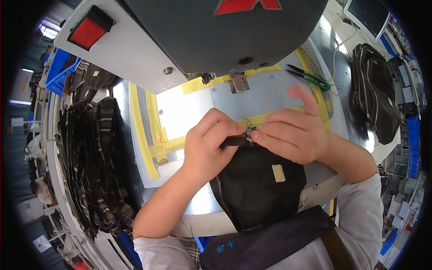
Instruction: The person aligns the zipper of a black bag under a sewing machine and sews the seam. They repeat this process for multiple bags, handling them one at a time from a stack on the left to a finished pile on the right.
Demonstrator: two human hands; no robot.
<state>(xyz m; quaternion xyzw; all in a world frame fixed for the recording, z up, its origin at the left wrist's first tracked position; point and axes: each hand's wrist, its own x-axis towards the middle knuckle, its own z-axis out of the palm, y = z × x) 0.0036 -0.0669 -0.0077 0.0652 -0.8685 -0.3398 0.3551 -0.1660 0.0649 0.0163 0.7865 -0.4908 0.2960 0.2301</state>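
A black fabric bag (pixel 254 180) lies at the near edge of the machine table, its lower part toward my lap. A metal zipper runs down its left side, and a small pale yellow patch (pixel 278 173) sits on its face. My left hand (pixel 207 141) is closed on a dark brown zipper strip (pixel 236 140) at the bag's top edge; small teeth show along it. Right beside it, my right hand (pixel 292 135) pinches with thumb and forefinger at the strip's end, the little finger raised. What lies between those right fingertips is mostly hidden.
The dark grey sewing machine head (pixel 234 36) overhangs the table, with its presser foot (pixel 239 83) beyond my hands. Green-handled thread snips (pixel 310 77) lie at the far right. Another dark zippered bag (pixel 375 94) is at right; plaid and dark fabric pieces (pixel 92 166) are heaped at left.
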